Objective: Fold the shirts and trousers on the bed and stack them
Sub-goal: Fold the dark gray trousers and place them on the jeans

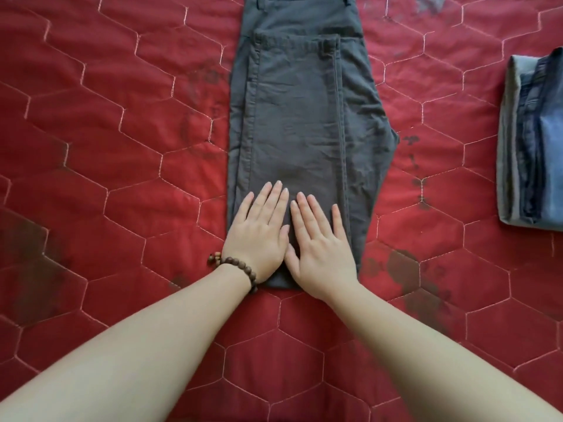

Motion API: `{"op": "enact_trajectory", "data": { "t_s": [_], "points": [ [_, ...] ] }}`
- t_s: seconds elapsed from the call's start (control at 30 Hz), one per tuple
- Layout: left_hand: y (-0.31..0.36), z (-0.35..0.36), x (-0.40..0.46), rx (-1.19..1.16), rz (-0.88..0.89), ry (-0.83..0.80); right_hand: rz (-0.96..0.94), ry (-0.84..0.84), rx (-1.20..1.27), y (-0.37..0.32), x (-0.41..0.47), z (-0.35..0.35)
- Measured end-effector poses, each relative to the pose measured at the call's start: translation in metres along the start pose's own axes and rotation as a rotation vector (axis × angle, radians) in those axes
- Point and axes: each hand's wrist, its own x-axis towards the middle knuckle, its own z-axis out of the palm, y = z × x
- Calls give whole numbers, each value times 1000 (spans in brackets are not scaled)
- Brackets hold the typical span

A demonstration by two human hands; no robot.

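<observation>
Head view: your left hand (257, 236) and right hand (320, 245), fingers spread flat, press the folded grey cotton trousers (298, 126); stacked denim (531, 144) lies at three o'clock on the quilted red bed (106, 147).

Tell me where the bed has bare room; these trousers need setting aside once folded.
Free: the red quilted bedspread left of the dark grey trousers, and the strip between them and the folded blue denim stack. Crowded: the centre, where the left hand and right hand press flat.
</observation>
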Motion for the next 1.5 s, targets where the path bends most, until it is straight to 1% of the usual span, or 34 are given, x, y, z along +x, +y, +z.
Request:
{"op": "enact_trajectory", "data": {
  "t_s": [0.1, 0.3, 0.37, 0.43, 0.47, 0.53, 0.6, 0.67, 0.73, 0.83, 0.87, 0.97, 1.07, 1.1, 1.13, 1.17, 1.2, 1.23, 1.27, 1.3, 1.33, 1.37, 1.4, 1.43, 1.47, 1.5],
  "points": [
    [-8, 6, -5, 4, 52, 18, -39, 6, -55, 16, -9, 4],
    [-27, 6, -22, -16, 67, -13, 58, -4, -82, 33, -27, 2],
    [-33, 1, -23, -38, 97, -25, 37, -9, -51, 36, -28, -2],
    [-47, -8, -21, -79, 181, -36, -49, -33, -21, 48, -27, -10],
    [-57, -13, -18, -103, 245, -26, -119, -31, -15, 58, -25, -15],
    [-78, -24, -6, -85, 343, 51, -221, 36, -28, 88, -17, -28],
    [-101, -38, 15, 18, 334, 120, -184, 123, -75, 124, 1, -45],
    [-118, -50, 39, 120, 296, 156, -147, 158, -163, 154, 21, -61],
    [-124, -56, 60, 196, 342, 147, -238, 117, -262, 166, 39, -68],
    [-116, -55, 82, 283, 524, 135, -512, 88, -365, 160, 59, -67],
    [-112, -53, 86, 290, 572, 117, -569, 70, -385, 154, 65, -66],
    [-107, -51, 94, 257, 616, -36, -624, -72, -366, 138, 78, -68],
    [-113, -56, 88, 267, 613, -185, -625, -255, -260, 136, 80, -78],
    [-116, -58, 84, 262, 654, -232, -610, -345, -184, 134, 79, -83],
    [-117, -58, 82, 208, 684, -304, -583, -446, -76, 132, 77, -88],
    [-117, -57, 83, 118, 683, -406, -531, -555, 58, 129, 75, -95],
    [-116, -56, 88, 32, 671, -532, -436, -659, 215, 127, 75, -104],
    [-112, -54, 95, -51, 591, -681, -325, -745, 387, 127, 76, -116],
    [-109, -52, 103, -153, 470, -810, -218, -819, 544, 130, 82, -128],
    [-107, -50, 109, -380, 300, -829, -137, -865, 700, 133, 90, -139],
    [-108, -52, 115, -723, 97, -764, -34, -846, 862, 138, 102, -145],
    [-107, -60, 121, -1077, -101, -666, 119, -754, 1018, 140, 116, -147],
    [-105, -67, 128, -1365, -352, -542, 307, -635, 1148, 142, 128, -145],
    [-106, -67, 134, -1515, -504, -422, 492, -538, 1240, 141, 138, -139],
    [-105, -68, 139, -1588, -599, -354, 640, -491, 1286, 140, 147, -130],
    [-104, -67, 139, -1557, -664, -324, 739, -492, 1282, 137, 151, -122]
  ]
}}
